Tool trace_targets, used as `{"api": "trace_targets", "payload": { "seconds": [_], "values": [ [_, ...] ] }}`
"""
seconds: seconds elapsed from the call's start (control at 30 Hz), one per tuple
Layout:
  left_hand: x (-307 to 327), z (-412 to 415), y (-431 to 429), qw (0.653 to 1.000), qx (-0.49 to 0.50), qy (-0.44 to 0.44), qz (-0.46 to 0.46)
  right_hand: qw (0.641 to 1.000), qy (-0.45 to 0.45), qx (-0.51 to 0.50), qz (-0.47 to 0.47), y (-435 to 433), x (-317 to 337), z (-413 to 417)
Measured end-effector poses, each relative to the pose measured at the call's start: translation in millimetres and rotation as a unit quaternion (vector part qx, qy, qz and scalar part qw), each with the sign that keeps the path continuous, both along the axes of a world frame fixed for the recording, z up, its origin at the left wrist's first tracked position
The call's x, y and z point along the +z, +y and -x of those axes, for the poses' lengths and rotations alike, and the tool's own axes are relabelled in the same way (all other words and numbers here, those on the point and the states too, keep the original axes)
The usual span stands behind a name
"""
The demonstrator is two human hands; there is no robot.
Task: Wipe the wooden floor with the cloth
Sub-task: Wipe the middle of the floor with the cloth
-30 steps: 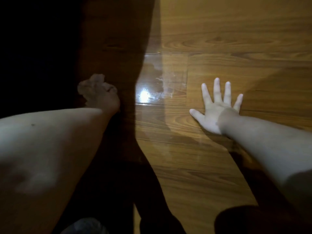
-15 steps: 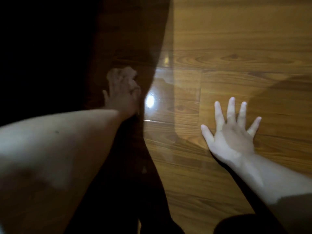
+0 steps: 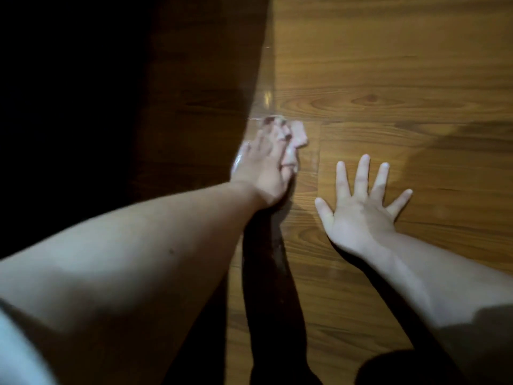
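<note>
Both bare forearms extended forward, the left hand (image 3: 263, 168) furthest out and blurred, its fingers curled over a cloth (image 3: 299, 134), while the right hand (image 3: 361, 212) lay palm down beside it, fingers and thumb spread wide.

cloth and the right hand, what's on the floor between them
Only bare wooden floor, in the head view, between the cloth and the flat right hand.
</note>
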State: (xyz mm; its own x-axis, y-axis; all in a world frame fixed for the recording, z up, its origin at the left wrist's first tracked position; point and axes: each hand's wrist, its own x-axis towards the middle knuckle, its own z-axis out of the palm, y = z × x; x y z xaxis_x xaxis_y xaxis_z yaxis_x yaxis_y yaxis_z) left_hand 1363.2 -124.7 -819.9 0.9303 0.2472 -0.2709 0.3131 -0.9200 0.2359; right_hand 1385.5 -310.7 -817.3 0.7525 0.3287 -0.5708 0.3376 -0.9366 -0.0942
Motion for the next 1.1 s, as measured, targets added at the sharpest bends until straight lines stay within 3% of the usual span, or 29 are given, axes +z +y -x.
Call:
{"api": "trace_targets", "payload": {
  "seconds": [0.13,0.33,0.47,0.67,0.83,0.87,0.93,1.0,1.03,1.1],
  "values": [
    [3,13,-8,0.997,-0.063,0.052,0.006,0.999,0.049,0.009,0.021,-4,6,-9],
    [19,70,-5,0.992,0.010,0.124,0.038,0.994,0.079,0.060,0.042,-30,30,-3],
    [26,104,-31,0.985,0.001,0.168,0.047,0.990,0.113,0.075,0.049,-41,44,43],
    [40,154,-115,0.967,-0.082,0.239,0.036,0.980,0.176,0.077,0.055,-68,63,97],
    [35,183,-135,0.960,-0.176,0.210,0.061,0.984,0.170,0.032,0.049,-98,62,120],
    [35,182,-123,0.970,-0.140,0.194,0.053,0.984,0.167,0.025,0.052,-102,62,121],
    [33,186,-103,0.985,0.029,0.164,0.041,0.984,0.165,0.008,0.061,-113,60,126],
    [33,195,-98,0.967,0.189,0.171,0.033,0.985,0.164,-0.017,0.055,-117,61,130],
    [33,200,-103,0.960,0.210,0.185,0.025,0.984,0.166,-0.027,0.054,-116,63,134],
    [33,217,-127,0.967,0.135,0.218,0.003,0.982,0.174,-0.046,0.053,-113,70,144]
  ]
}}
